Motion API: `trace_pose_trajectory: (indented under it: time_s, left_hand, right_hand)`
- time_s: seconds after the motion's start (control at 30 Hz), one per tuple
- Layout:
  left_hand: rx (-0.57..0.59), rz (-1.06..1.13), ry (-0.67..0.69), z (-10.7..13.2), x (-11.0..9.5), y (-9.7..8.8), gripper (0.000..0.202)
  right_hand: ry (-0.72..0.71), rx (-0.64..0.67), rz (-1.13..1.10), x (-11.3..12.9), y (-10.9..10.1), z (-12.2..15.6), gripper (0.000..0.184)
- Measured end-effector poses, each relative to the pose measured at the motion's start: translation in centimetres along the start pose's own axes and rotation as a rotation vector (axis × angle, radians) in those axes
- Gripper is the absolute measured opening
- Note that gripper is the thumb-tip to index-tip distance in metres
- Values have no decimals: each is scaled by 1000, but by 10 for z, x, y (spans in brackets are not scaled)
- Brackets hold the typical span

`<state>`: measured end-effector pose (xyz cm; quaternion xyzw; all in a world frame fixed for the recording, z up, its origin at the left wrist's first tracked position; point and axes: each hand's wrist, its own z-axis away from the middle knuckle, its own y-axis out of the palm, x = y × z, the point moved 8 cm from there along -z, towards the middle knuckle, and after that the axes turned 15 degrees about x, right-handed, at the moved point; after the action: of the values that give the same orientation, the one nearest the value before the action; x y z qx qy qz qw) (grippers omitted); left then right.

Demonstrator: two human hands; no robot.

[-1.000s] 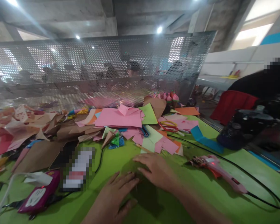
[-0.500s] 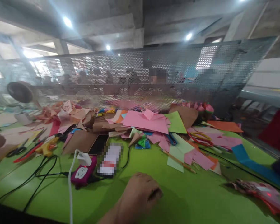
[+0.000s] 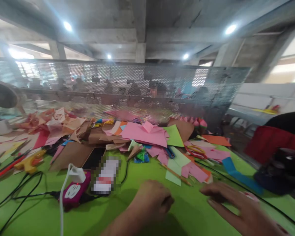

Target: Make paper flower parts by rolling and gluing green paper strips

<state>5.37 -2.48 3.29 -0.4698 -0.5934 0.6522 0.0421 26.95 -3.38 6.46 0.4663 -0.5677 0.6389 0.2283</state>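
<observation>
My left hand (image 3: 151, 200) is curled closed on the green table, right of a phone with a light screen (image 3: 107, 175). Its palm side is hidden, so I cannot make out whether anything is inside. At the lower right my right hand (image 3: 238, 206) is over the table, fingers stretched and thumb apart, with nothing seen between them. Behind it a small pink and white thing (image 3: 250, 196) partly shows. Sheets of pink and light green paper (image 3: 178, 162) and a pencil (image 3: 178, 174) lie just beyond both hands.
A purple power strip (image 3: 77, 193) with a white plug and cables stands at left, near a yellow glue gun (image 3: 30, 162). Beyond are a dark phone (image 3: 94, 159), heaped paper, scissors with yellow and red handles (image 3: 196, 150) and a perforated metal screen (image 3: 127, 78). Blue paper (image 3: 238, 175) lies right.
My view has turned to the right. My right hand has come in at the lower right, over where a pink item lay. My left hand stays curled in nearly the same place.
</observation>
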Motion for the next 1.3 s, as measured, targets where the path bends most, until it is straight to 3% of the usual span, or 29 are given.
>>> trace_pose_trajectory:
  time_s: [0.07, 0.17, 0.3, 0.4, 0.5, 0.73, 1.13, 1.3]
  left_hand:
    - [-42, 54, -2, -12, 5, -11, 19]
    - [-145, 230, -21, -30, 20, -27, 17]
    - [-276, 728, 7, -47, 50, -31, 22]
    - [-295, 862, 21, -51, 65, -27, 36]
    - [-289, 1078, 2, -47, 79, -19, 43]
    - [-307, 1224, -44, -39, 83, -12, 28]
    - [-375, 1267, -74, -38, 88, -2, 22]
    - [-354, 1251, -99, -37, 87, -5, 21]
  right_hand:
    - [-69, 21, 84, 30, 16, -24, 22]
    - [-41, 104, -135, 43, 47, -55, 39]
    - [-20, 133, -687, 29, 76, -82, 36]
    - [40, 176, -1075, 9, 96, -95, 32]
    - [55, 233, -1289, -2, 112, -101, 31]
    - [101, 249, -1376, -15, 130, -92, 31]
    - [116, 214, -1377, -10, 130, -85, 32]
    - [129, 217, -1381, -10, 132, -83, 33]
